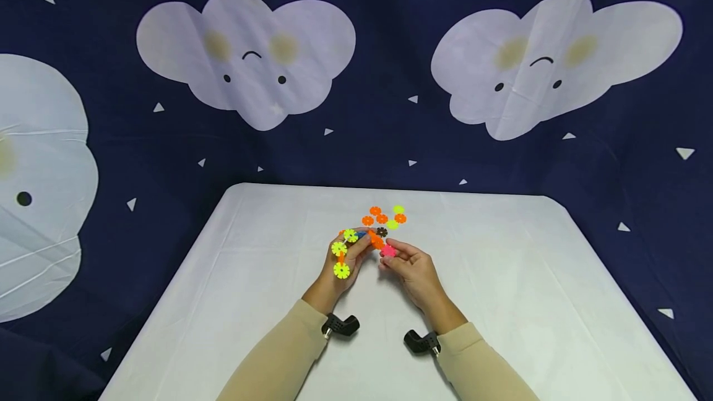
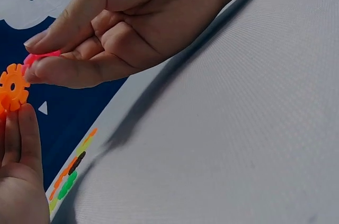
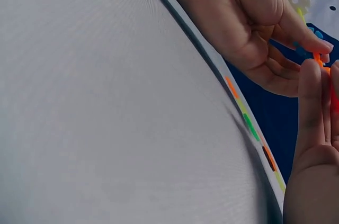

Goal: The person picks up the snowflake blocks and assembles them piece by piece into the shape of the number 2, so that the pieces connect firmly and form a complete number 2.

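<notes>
1. The left hand (image 1: 353,260), thumb and fingers pinched narrow, grips a chain of notched discs (image 1: 339,248) above the white table (image 1: 239,302). Gripping just behind the joint should spare the other links from twisting.
2. The chain has no single straight axis: a near yellow disc (image 1: 341,271) ends its left leg, which runs toward the table's far edge, then bends rightward through a blue disc (image 1: 361,235).
3. From there the orange discs (image 1: 377,241) slant right and nearer, so this end points at the right hand. (The left wrist view shows one nearly face-on, its notches plain.)
4. The pink disc (image 1: 388,250) sits close against that end; whether notches have engaged, I cannot tell. Joining well probably means turning it crosswise, lining slot to slot, then pressing straight in.
5. The right hand (image 1: 414,268) pinches the pink disc between thumb and fingers; keeping to its outer rim would leave the meeting notch free.
</notes>
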Tool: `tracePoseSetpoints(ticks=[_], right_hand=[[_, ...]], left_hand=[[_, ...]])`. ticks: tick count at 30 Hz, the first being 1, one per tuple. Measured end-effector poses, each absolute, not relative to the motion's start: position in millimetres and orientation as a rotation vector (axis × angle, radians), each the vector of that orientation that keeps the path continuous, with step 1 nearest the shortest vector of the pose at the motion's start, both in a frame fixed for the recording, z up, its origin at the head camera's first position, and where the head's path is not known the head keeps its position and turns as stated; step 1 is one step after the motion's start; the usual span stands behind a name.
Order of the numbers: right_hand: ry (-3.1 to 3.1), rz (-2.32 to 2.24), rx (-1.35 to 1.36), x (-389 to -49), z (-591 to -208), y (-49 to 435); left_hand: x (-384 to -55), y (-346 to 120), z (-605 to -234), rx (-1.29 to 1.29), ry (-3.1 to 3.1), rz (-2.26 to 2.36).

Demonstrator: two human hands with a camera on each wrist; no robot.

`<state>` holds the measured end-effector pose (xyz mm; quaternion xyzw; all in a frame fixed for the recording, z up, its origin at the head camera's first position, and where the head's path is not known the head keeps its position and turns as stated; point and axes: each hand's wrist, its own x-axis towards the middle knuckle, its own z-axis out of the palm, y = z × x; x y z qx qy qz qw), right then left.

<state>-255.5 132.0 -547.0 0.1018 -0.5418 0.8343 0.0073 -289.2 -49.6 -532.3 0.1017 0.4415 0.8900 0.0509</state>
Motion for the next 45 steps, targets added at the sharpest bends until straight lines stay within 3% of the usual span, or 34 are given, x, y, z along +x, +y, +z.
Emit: tracePoseSetpoints(ticks=[17,27,34,45], right_hand=[[-1.553,2.705,0.087,-251.0,-541.6,122.7],[-1.629,2.652,0.111,-250.8,-542.2,123.2],[-1.902,2.433,0.215,-258.7,-544.8,131.3],[-2.304,1.702,-0.039,-282.2,-545.8,131.9]], left_hand=[[-285.7,-49.2,-530.4,0.261,1.451,2.639],[-286.0,-49.3,-531.9,0.342,1.54,2.595],[-285.5,-49.8,-529.1,0.285,1.513,2.631],[-290.6,-49.9,-533.7,0.237,1.486,2.708]])
